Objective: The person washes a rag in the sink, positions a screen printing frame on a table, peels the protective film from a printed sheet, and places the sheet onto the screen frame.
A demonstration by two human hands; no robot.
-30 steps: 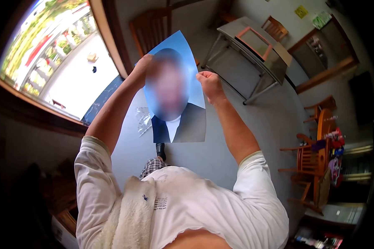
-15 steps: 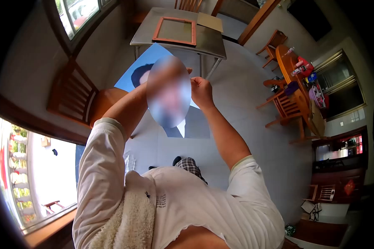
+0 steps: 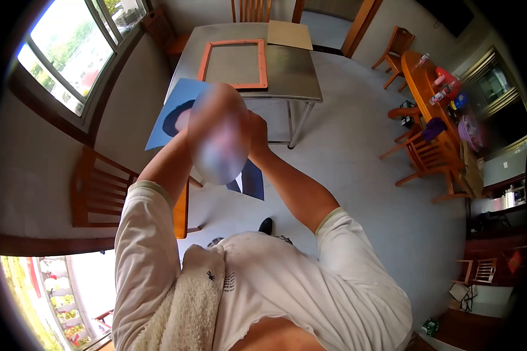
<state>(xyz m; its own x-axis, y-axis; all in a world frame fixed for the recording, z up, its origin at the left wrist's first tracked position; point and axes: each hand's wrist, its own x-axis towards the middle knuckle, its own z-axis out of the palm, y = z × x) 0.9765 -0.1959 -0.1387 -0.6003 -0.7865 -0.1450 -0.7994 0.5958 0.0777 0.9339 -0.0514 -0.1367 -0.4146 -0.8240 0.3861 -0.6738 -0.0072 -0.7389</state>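
A large portrait print (image 3: 173, 117) with a light blue background is held up in front of me, tilted, with its dark-clothed lower corner (image 3: 252, 181) low on the right. A blurred oval covers its middle. My left hand (image 3: 219, 102) lies across the front of the print, its fingers hidden by the blur. On the right side, my right hand (image 3: 257, 127) is closed at the print's edge, partly covered by the same blur.
Beyond the print stands a metal-topped table (image 3: 293, 73) bearing an orange frame (image 3: 262, 64) and a tan board (image 3: 290, 35). Wooden chairs (image 3: 102, 187) stand at left and right. A round wooden table (image 3: 418, 76) with bottles and bags is at the right. Windows (image 3: 70, 47) are upper left.
My view has turned and come nearer the metal table. My left hand has moved from the print's left edge across its front. The print has tilted and shifted left with both hands.
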